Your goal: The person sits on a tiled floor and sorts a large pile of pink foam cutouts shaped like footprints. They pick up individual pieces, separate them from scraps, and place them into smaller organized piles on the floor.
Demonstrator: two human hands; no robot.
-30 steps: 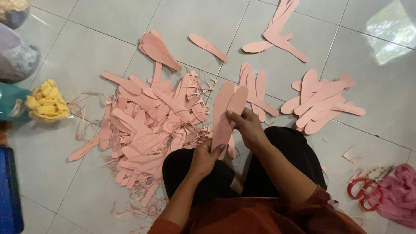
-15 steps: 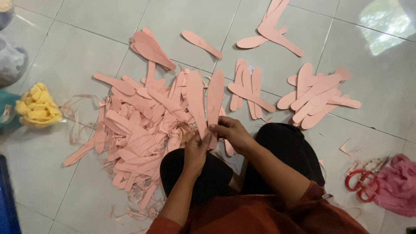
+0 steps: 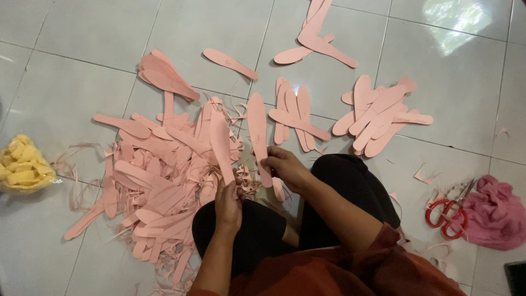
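From the head camera, looking down at the tiled floor [image 3: 98, 49], we see the left hand [image 3: 227, 204] closed around the lower end of one pink insole [image 3: 221, 143] and the right hand [image 3: 285, 167] pinching another insole [image 3: 257, 131], both upright over the big pink heap [image 3: 159, 175]. We also see sorted stacks [image 3: 378, 115] further right, red scissors [image 3: 446, 216] beside a pink cloth [image 3: 496, 214], and a yellow bundle [image 3: 22, 164] at far left

Single head-worn view, looking steeply down from above

The camera sits on the seated person's head and faces down and forward over the lap onto the tiled floor [image 3: 82, 33], near enough that the left hand [image 3: 227, 203] and right hand [image 3: 285, 167] fill the lower middle; no second view shares the scene
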